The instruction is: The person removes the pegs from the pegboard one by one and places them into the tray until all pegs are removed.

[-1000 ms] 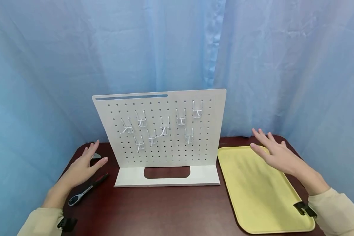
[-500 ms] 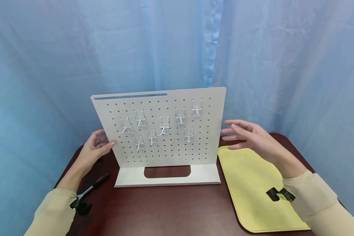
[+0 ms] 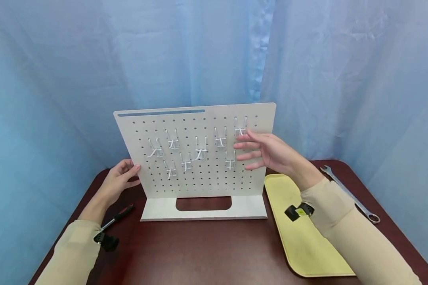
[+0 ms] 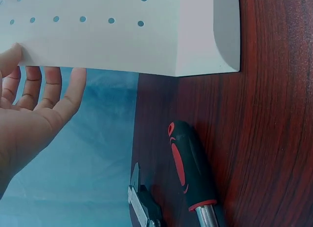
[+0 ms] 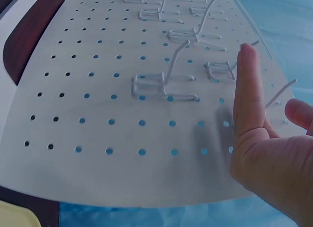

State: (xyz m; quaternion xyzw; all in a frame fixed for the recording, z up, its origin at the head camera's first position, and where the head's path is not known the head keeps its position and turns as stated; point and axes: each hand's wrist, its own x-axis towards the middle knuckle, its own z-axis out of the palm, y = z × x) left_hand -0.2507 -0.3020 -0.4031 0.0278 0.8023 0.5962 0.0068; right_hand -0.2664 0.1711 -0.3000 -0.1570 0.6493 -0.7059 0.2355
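Note:
A white pegboard [image 3: 214, 190] stands upright on its folded base at the middle of the table, with several white wire hooks [image 3: 201, 150] fixed in its holes. My left hand [image 3: 115, 180] pinches the board's left edge. The left wrist view shows the thumb [image 4: 11, 59] on the front face and the fingers behind the edge. In front of the board's right part is my right hand [image 3: 274, 154], fingers extended and holding nothing. Its fingers [image 5: 248, 90] are close to the hooks on that side; whether they touch any, I cannot tell.
A yellow tray [image 3: 306, 253] lies right of the board, partly under my right forearm. Beyond it lies a combination wrench [image 3: 349, 192]. Left of the board are a ratchet handle [image 4: 190, 163] with red-and-black grip and a partly visible folding tool [image 4: 142, 202]. Blue curtains [image 3: 199, 51] hang behind.
My left hand has moved from above the tools to the board's left edge and taken hold of it. My right hand has swung left from over the tray to the board's front, uncovering the wrench.

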